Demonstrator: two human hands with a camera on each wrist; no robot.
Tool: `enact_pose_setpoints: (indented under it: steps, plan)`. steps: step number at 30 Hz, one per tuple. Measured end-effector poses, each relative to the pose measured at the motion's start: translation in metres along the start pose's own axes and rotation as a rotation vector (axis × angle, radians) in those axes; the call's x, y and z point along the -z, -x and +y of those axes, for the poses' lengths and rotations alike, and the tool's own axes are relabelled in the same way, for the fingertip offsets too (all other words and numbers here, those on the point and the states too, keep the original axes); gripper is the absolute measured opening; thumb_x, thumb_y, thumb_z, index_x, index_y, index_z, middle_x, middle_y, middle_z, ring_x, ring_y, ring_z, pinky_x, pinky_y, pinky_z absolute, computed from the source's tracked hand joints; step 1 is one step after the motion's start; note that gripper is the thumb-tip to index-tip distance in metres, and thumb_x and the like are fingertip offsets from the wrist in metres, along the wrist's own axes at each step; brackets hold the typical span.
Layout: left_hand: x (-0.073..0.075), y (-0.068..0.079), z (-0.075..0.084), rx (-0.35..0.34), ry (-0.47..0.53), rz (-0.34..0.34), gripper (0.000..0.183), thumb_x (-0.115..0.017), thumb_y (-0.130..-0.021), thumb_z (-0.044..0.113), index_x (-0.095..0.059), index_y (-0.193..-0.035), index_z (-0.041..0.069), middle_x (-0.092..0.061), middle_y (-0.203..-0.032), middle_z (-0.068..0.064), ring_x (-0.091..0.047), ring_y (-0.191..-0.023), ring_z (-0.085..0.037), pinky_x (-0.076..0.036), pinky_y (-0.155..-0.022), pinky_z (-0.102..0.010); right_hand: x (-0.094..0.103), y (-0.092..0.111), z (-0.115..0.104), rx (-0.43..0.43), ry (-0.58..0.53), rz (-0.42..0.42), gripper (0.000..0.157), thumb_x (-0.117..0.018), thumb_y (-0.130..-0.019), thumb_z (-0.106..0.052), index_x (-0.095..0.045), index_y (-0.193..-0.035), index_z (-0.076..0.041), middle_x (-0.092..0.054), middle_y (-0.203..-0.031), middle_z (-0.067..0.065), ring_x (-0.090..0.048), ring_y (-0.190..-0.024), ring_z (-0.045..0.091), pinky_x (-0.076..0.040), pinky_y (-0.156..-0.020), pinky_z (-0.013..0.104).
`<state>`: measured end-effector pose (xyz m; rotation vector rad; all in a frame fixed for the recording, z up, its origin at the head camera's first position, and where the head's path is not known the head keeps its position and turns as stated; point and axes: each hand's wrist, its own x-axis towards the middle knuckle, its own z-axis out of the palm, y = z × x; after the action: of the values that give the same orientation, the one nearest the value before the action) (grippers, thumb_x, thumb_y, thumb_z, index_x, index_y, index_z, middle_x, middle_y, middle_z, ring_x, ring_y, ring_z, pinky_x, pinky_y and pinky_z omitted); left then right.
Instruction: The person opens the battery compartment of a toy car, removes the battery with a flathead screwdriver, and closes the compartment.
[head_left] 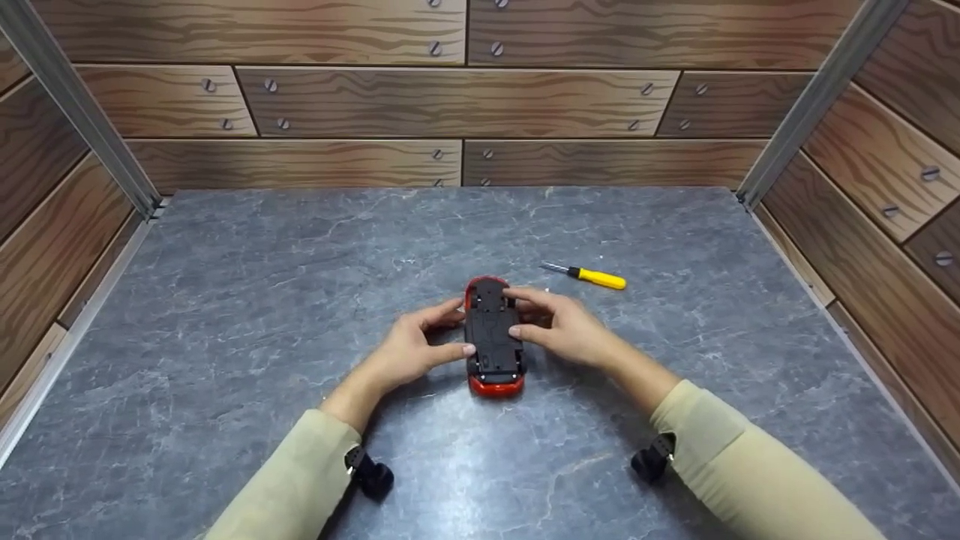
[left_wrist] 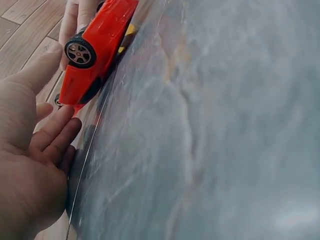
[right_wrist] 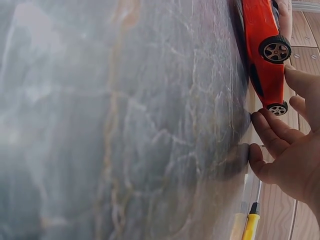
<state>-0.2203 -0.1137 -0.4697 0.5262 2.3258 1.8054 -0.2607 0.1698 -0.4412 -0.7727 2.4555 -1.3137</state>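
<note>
A red toy car [head_left: 493, 337] lies upside down on the grey table, its black underside facing up. My left hand [head_left: 409, 349] holds its left side, the thumb on the underside's edge and the fingers along the body. On the opposite side my right hand [head_left: 574, 328] grips it too, with the thumb on the underside and the index finger near the far end. The left wrist view shows the car's red flank [left_wrist: 107, 40] and a black wheel beside the thumb. In the right wrist view, fingertips touch the red body [right_wrist: 261, 35] close to a wheel.
A screwdriver [head_left: 600, 279] with a yellow handle lies beyond my right hand, its shaft pointing left. The marbled grey table [head_left: 262, 262] is bounded by wood-patterned panels [head_left: 450, 105] at the back and sides, with metal posts [head_left: 817, 90] at the corners.
</note>
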Motion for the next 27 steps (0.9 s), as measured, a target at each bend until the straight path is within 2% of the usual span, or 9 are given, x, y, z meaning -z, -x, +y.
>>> enact_pose_setpoints:
  steps: [7, 14, 20, 23, 27]
  plan:
    - [-0.0027, -0.0017, -0.0024, -0.032, -0.038, -0.004, 0.075, -0.087, -0.091, 0.020, -0.052, -0.157, 0.007, -0.066, -0.144, -0.013, -0.056, -0.138, -0.030, -0.036, -0.122, -0.049, 0.0002, 0.0001, 0.0026, 0.005, 0.000, -0.012, 0.059, -0.076, -0.101, -0.021, -0.055, -0.155, -0.010, -0.070, -0.135, 0.019, -0.067, -0.123, 0.032, -0.051, -0.109, 0.051]
    - [-0.0043, -0.0018, -0.0036, -0.043, -0.148, -0.006, 0.069, -0.084, -0.094, 0.028, -0.056, -0.155, 0.012, -0.061, -0.150, -0.010, -0.052, -0.142, -0.028, -0.036, -0.122, -0.047, 0.0010, 0.0002, 0.0047, 0.018, -0.009, -0.040, 0.055, -0.073, -0.102, -0.020, -0.057, -0.154, -0.010, -0.068, -0.138, 0.018, -0.065, -0.126, 0.031, -0.049, -0.111, 0.052]
    - [-0.0051, -0.0001, -0.0029, -0.026, -0.196, 0.006, 0.068, -0.082, -0.095, 0.033, -0.056, -0.155, 0.015, -0.061, -0.149, -0.010, -0.052, -0.141, -0.029, -0.036, -0.122, -0.049, 0.0008, 0.0001, 0.0088, 0.019, -0.008, -0.044, 0.052, -0.072, -0.103, -0.021, -0.059, -0.152, -0.012, -0.069, -0.137, 0.015, -0.064, -0.124, 0.029, -0.048, -0.111, 0.052]
    - [-0.0048, 0.0005, -0.0024, -0.008, -0.210, 0.013, 0.068, -0.082, -0.095, 0.034, -0.056, -0.156, 0.018, -0.060, -0.150, -0.007, -0.052, -0.141, -0.025, -0.036, -0.122, -0.047, 0.0003, 0.0005, 0.0100, 0.020, -0.005, -0.043, 0.051, -0.072, -0.103, -0.022, -0.060, -0.152, -0.013, -0.069, -0.137, 0.013, -0.063, -0.124, 0.028, -0.047, -0.111, 0.051]
    - [-0.0040, 0.0010, -0.0029, 0.003, -0.214, 0.016, 0.068, -0.083, -0.094, 0.035, -0.056, -0.156, 0.020, -0.060, -0.150, -0.005, -0.052, -0.141, -0.023, -0.036, -0.122, -0.045, -0.0005, 0.0011, 0.0110, 0.013, 0.027, -0.032, 0.050, -0.072, -0.103, -0.025, -0.061, -0.152, -0.017, -0.065, -0.144, 0.011, -0.061, -0.129, 0.027, -0.045, -0.114, 0.051]
